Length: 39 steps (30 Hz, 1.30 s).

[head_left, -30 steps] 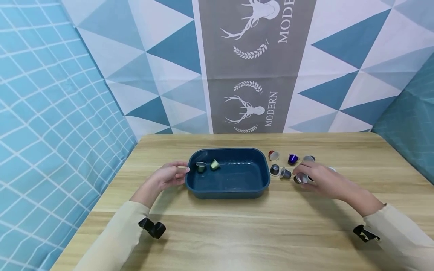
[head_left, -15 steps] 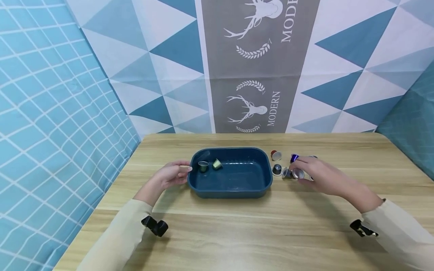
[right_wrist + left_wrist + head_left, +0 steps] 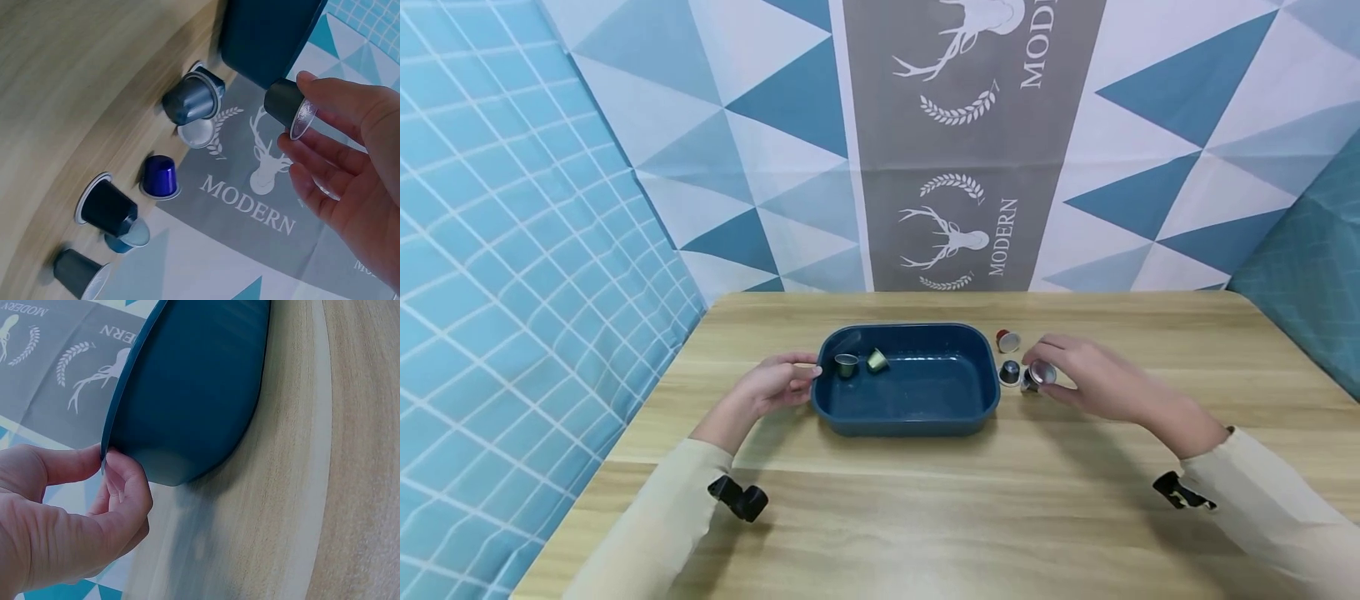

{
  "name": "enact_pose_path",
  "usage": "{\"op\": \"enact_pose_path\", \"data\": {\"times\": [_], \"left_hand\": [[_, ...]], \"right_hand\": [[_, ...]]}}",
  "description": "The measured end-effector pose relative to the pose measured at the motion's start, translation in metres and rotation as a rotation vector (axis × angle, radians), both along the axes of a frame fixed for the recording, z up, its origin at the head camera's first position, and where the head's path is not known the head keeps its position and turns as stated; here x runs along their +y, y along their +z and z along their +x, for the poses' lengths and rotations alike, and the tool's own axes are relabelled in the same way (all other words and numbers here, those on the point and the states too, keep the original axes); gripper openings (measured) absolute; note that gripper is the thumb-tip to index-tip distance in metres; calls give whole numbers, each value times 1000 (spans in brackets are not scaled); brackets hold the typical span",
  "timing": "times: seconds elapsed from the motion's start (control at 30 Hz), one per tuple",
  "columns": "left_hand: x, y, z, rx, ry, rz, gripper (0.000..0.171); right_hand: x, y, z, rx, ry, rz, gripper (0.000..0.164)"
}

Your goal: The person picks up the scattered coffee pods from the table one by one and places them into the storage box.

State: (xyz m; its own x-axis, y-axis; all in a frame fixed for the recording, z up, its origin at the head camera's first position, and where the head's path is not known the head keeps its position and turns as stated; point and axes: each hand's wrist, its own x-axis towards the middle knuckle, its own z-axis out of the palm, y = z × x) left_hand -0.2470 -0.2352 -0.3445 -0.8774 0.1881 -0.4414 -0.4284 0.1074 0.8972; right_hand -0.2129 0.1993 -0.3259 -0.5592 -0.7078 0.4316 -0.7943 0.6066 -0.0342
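Observation:
A dark blue basin (image 3: 925, 392) stands on the wooden table. My left hand (image 3: 775, 386) pinches its left rim between thumb and fingers, as the left wrist view shows. Inside the basin, near that side, are a dark green coffee capsule (image 3: 846, 366) and a pale green capsule (image 3: 877, 360). Right of the basin, my right hand (image 3: 1097, 382) holds a dark coffee capsule (image 3: 284, 103) by thumb and fingertips. Its silver lid faces the palm. In the right wrist view it appears raised above the table, apart from the other capsules.
Several loose capsules lie right of the basin: a red one with a pale lid (image 3: 1008, 341), a dark upright one (image 3: 1010, 372), a grey one (image 3: 190, 100), a purple-blue one (image 3: 159, 177) and black ones. A patterned cloth (image 3: 925, 167) hangs behind the table.
My right hand has moved left toward the basin with the dark capsule, passing in front of the purple-blue capsule in the head view. My left hand stays on the basin's rim.

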Motion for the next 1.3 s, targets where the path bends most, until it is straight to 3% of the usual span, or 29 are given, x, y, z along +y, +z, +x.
{"op": "enact_pose_path", "data": {"times": [0.33, 0.8, 1.1, 1.3], "left_hand": [[0, 7, -3, -11, 0, -2, 42], [2, -3, 1, -10, -14, -8, 39], [-1, 1, 0, -11, 8, -20, 47], [1, 1, 1, -10, 0, -14, 43]], "right_hand": [[-9, 10, -3, 9, -6, -10, 32], [-14, 6, -3, -19, 3, 13, 31], [-20, 14, -10, 10, 85, -18, 34], [-25, 18, -12, -35, 59, 6, 27]]}}
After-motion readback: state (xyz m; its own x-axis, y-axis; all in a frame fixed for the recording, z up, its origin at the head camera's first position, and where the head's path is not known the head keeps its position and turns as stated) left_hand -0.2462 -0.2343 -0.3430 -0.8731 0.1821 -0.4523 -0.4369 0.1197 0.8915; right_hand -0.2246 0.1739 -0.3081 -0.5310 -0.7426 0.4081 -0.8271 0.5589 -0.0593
